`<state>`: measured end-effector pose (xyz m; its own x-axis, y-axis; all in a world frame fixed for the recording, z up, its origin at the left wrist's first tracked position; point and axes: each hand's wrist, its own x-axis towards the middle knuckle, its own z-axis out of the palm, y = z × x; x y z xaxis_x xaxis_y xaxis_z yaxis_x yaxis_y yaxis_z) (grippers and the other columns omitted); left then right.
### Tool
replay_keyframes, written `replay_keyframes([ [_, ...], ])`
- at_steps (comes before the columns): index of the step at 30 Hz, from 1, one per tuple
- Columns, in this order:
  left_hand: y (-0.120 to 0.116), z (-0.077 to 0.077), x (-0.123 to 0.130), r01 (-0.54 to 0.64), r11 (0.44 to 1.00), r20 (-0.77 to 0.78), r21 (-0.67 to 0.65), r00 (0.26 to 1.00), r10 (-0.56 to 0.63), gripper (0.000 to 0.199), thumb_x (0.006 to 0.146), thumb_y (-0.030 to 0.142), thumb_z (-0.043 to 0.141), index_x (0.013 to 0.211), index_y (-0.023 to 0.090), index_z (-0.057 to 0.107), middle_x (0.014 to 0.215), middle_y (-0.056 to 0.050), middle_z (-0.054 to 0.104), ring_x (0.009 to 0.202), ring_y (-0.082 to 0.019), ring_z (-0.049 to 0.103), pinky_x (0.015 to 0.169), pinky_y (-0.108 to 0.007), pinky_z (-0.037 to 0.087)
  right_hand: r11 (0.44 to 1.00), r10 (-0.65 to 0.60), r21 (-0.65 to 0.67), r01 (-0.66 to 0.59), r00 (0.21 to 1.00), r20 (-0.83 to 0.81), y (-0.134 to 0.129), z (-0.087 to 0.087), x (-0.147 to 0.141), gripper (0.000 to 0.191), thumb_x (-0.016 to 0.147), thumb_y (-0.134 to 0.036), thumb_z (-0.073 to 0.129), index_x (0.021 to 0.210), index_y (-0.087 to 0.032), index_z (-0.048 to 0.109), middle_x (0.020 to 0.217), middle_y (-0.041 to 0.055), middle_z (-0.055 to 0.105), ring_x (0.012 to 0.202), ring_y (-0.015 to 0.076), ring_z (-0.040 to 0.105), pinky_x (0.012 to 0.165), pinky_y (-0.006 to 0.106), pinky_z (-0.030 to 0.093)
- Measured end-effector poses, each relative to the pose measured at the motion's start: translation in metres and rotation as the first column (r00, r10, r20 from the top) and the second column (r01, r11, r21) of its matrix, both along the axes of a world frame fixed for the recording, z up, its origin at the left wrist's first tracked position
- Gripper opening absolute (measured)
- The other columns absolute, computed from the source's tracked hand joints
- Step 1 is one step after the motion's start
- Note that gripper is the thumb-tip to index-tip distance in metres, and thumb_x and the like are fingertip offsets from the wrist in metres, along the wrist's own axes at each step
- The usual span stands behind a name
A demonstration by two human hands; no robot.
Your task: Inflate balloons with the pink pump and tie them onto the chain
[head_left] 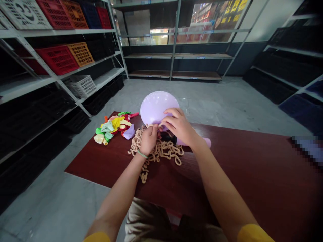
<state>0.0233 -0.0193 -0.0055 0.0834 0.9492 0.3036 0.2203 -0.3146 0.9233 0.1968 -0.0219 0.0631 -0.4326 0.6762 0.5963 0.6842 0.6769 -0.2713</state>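
An inflated light purple balloon (157, 107) stands at the table's far edge, just beyond both hands. My left hand (149, 138), with a green band at the wrist, is closed on a tan cord near the balloon's lower end. My right hand (178, 124) pinches the same cord a little to the right, its other fingers against the balloon. Beneath the hands lies a heap of tan looped cord (165, 149). A pink and black pump (205, 142) lies behind my right wrist, partly hidden. Whether the cord goes round the balloon's neck is hidden by the fingers.
A pile of uninflated coloured balloons (114, 125) lies at the left of the dark red table (239, 161). Shelves with crates (58, 58) stand at the left, more racks at the back and right. A blurred patch covers something at the table's right edge.
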Motion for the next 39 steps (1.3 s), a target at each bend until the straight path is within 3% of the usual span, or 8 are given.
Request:
replay_keyframes([
  [6, 0.002, -0.001, 0.000, 0.108, 0.994, 0.126, -0.027, 0.987, -0.104, 0.042, 0.092, 0.054, 0.051, 0.085, 0.017, 0.070, 0.062, 0.001, 0.056, 0.055, -0.012, 0.059, 0.056, -0.024, 0.045, 0.996, 0.061, -0.068, -0.063, 0.998, -0.028, 0.003, 0.005, 0.019, 0.017, 0.095, -0.029, 0.056, 0.089, -0.025, 0.071, 0.118, 0.0044, 0.063, 0.115, 0.0210, 0.054, 0.102, 0.042, 0.045],
  [10, 0.003, 0.000, 0.000, 0.167, 0.983, 0.246, -0.079, 0.959, -0.143, 0.037, 0.086, 0.052, 0.062, 0.088, 0.016, 0.071, 0.062, 0.002, 0.057, 0.056, -0.011, 0.059, 0.058, -0.024, 0.047, 0.997, -0.075, -0.022, 0.073, 0.994, -0.080, -0.002, 0.005, 0.006, 0.020, 0.095, -0.024, 0.051, 0.088, -0.022, 0.069, 0.109, 0.0077, 0.063, 0.106, 0.0222, 0.057, 0.095, 0.041, 0.048],
  [13, 0.005, 0.001, 0.000, 0.146, 0.980, 0.342, -0.138, 0.935, -0.091, 0.037, 0.081, 0.052, 0.067, 0.081, 0.015, 0.068, 0.061, 0.002, 0.058, 0.054, -0.010, 0.057, 0.057, -0.024, 0.047, 0.988, -0.151, 0.022, 0.154, 0.985, -0.088, -0.007, 0.005, -0.009, 0.021, 0.094, -0.020, 0.048, 0.086, -0.021, 0.067, 0.109, 0.0094, 0.063, 0.104, 0.0235, 0.057, 0.092, 0.041, 0.048],
  [20, 0.006, 0.009, 0.001, 0.203, 0.953, 0.572, -0.226, 0.819, -0.039, 0.036, 0.077, 0.046, 0.074, 0.071, 0.016, 0.056, 0.056, 0.006, 0.052, 0.048, -0.005, 0.049, 0.056, -0.021, 0.047, 0.997, -0.032, 0.064, 0.031, 0.999, 0.014, -0.013, 0.008, -0.013, 0.018, 0.089, -0.013, 0.049, 0.080, -0.021, 0.062, 0.106, 0.0074, 0.061, 0.105, 0.0216, 0.054, 0.090, 0.037, 0.048],
  [31, 0.004, 0.010, -0.002, 0.210, 0.958, 0.449, -0.194, 0.888, -0.104, 0.036, 0.079, 0.049, 0.071, 0.084, 0.016, 0.059, 0.059, 0.004, 0.057, 0.048, -0.006, 0.050, 0.048, -0.019, 0.038, 0.997, 0.007, -0.082, 0.004, 0.990, 0.141, -0.010, 0.010, 0.000, 0.018, 0.090, -0.018, 0.055, 0.074, -0.022, 0.064, 0.090, 0.0046, 0.060, 0.096, 0.0210, 0.052, 0.086, 0.038, 0.046],
  [35, 0.000, 0.019, -0.003, 0.200, 0.961, 0.395, -0.189, 0.912, -0.112, 0.035, 0.079, 0.048, 0.070, 0.090, 0.017, 0.059, 0.060, 0.003, 0.060, 0.045, -0.007, 0.050, 0.042, -0.019, 0.033, 0.992, -0.017, -0.127, 0.016, 1.000, -0.011, -0.010, 0.014, 0.006, 0.021, 0.096, -0.029, 0.052, 0.083, -0.021, 0.066, 0.090, 0.0042, 0.065, 0.091, 0.0189, 0.057, 0.085, 0.036, 0.047],
  [39, -0.003, 0.022, -0.004, 0.259, 0.951, 0.335, -0.169, 0.922, -0.192, 0.031, 0.081, 0.047, 0.068, 0.088, 0.018, 0.057, 0.061, 0.003, 0.060, 0.048, -0.009, 0.054, 0.043, -0.019, 0.036, 0.974, 0.032, -0.219, -0.061, 0.990, -0.134, -0.008, 0.013, 0.003, 0.018, 0.097, -0.023, 0.049, 0.102, -0.023, 0.067, 0.098, 0.0031, 0.068, 0.086, 0.0149, 0.061, 0.077, 0.030, 0.048],
])
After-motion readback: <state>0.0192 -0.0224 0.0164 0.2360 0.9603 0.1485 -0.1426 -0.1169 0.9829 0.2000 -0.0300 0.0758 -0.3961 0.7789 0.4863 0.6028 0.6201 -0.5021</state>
